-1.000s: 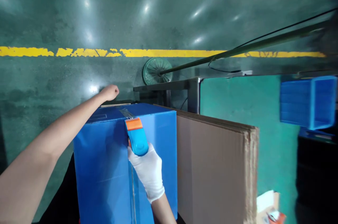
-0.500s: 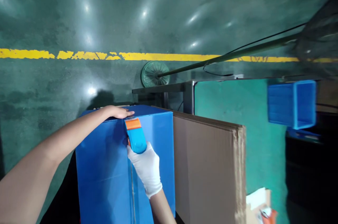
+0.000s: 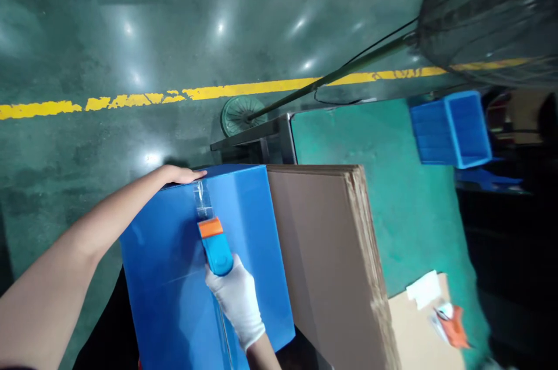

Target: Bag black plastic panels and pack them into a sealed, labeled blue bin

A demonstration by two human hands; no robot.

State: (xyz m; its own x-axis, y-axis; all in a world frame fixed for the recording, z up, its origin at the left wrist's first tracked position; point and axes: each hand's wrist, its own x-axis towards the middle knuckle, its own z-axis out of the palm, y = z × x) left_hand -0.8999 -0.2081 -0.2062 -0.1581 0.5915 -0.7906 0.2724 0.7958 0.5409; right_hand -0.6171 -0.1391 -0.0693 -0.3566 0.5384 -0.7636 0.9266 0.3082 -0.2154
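A blue plastic box (image 3: 170,265) stands in front of me. My left hand (image 3: 181,174), bare, lies flat on its top edge. My right hand (image 3: 234,299) wears a white glove and grips a blue tape dispenser (image 3: 215,244) with an orange front. The dispenser is pressed against the box's near face. A strip of clear tape (image 3: 201,200) runs from the top edge down to the dispenser.
A stack of flat brown cardboard sheets (image 3: 326,253) leans right of the box. Behind it is a green-topped table (image 3: 392,184) with a blue bin (image 3: 453,128). A fan on a pole (image 3: 488,3) leans over the green floor with a yellow line (image 3: 131,99).
My left hand came back from the far side and settled on the box's top edge. The dispenser slid down the near face, leaving tape behind. The view swung right.
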